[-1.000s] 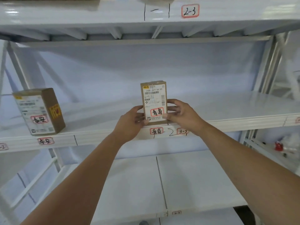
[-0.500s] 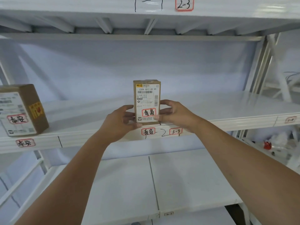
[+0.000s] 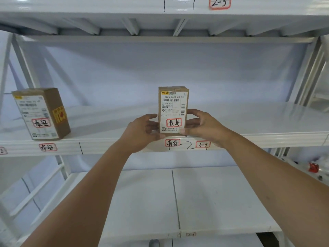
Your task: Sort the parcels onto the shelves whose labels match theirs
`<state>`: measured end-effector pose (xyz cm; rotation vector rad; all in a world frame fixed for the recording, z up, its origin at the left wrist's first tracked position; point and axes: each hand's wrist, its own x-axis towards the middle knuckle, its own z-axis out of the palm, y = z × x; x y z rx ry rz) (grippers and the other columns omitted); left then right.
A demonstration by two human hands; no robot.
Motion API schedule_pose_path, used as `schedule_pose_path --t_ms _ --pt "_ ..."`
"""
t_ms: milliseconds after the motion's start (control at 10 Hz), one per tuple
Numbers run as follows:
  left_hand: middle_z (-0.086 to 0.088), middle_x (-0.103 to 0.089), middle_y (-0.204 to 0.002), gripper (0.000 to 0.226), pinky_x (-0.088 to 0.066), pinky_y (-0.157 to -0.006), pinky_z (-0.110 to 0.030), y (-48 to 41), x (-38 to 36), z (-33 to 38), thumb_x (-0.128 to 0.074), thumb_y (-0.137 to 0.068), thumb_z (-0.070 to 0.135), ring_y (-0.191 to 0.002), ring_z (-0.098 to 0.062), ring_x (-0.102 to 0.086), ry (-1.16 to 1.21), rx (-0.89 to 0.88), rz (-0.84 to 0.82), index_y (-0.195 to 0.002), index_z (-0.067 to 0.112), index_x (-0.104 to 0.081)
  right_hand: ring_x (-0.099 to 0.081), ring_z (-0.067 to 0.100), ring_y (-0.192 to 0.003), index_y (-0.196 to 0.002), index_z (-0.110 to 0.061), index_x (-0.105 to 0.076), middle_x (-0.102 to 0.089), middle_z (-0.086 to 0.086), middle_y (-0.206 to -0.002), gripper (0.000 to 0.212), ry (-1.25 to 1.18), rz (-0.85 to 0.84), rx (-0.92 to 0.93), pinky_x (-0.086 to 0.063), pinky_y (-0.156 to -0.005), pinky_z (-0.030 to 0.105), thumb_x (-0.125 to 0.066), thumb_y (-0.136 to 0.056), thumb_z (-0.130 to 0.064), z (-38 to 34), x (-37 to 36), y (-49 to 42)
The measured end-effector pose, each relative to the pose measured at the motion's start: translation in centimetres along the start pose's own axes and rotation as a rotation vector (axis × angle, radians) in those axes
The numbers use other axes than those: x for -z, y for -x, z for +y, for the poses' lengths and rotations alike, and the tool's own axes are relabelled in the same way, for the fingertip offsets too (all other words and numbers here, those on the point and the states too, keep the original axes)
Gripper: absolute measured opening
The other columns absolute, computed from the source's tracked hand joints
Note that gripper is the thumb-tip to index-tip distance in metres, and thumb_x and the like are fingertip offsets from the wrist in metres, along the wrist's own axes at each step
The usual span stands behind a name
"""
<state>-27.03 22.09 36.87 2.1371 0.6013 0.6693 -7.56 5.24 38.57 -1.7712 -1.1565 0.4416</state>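
A small brown parcel (image 3: 173,107) with a white shipping label and a red-framed handwritten tag stands upright on the middle white shelf (image 3: 258,122). It sits right above the shelf-edge label (image 3: 172,143) with the same characters, beside the "3-3" label (image 3: 203,144). My left hand (image 3: 142,131) holds its left side and my right hand (image 3: 203,127) its right side, thumbs at the parcel's lower front. A second brown parcel (image 3: 41,114) stands at the left over its own matching label (image 3: 48,147).
An upper shelf beam marked "2-3" (image 3: 219,2) runs overhead. A lower white shelf (image 3: 204,198) lies below my forearms. Slanted metal uprights (image 3: 308,72) frame the right side, with a red object (image 3: 313,167) beyond them.
The parcel stays upright on the shelf edge with both hands on it. The view has shifted, so the left parcel shows fully again.
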Motion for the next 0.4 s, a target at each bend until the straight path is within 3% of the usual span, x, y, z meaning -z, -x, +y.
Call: schedule_pose_path --t_ms 100,300,400 --pt "-0.004 -0.068 -0.148 0.101 -0.05 -0.117 -0.045 0.5 -0.3 0.1 -0.095 -0.074 0.024 -0.134 -0.022 -0.068 0.031 0.024 0.029 -0.162 0.018 -0.044 -0.081 0.015 -0.11 -0.157 -0.03 -0.049 -0.081 0.0 -0.124 0.095 -0.001 0.006 -0.008 -0.061 -0.105 0.041 -0.097 -0.075 -0.028 0.4 0.1 -0.4" --pt "-0.001 -0.052 -0.164 0.092 -0.037 -0.122 -0.031 4.8 -1.6 0.7 -0.08 -0.094 0.023 -0.151 -0.021 -0.05 -0.171 -0.017 0.189 -0.169 0.019 -0.027 -0.078 0.019 -0.115 -0.159 -0.034 -0.045 -0.079 -0.002 -0.124 0.124 0.016 0.019 -0.019 -0.06 -0.107 0.048 -0.097 -0.048 -0.055 0.4 -0.2 -0.5" --pt "0.006 -0.058 -0.158 0.081 -0.035 -0.117 -0.018 8.1 -1.8 -0.6 -0.078 -0.096 0.023 -0.145 -0.015 -0.055 -0.211 -0.064 0.325 -0.166 0.024 -0.036 -0.076 0.018 -0.117 -0.161 -0.036 -0.041 -0.078 -0.003 -0.126 0.122 0.088 0.048 0.003 -0.058 -0.107 0.048 -0.098 -0.056 -0.056 1.0 0.2 -0.6"
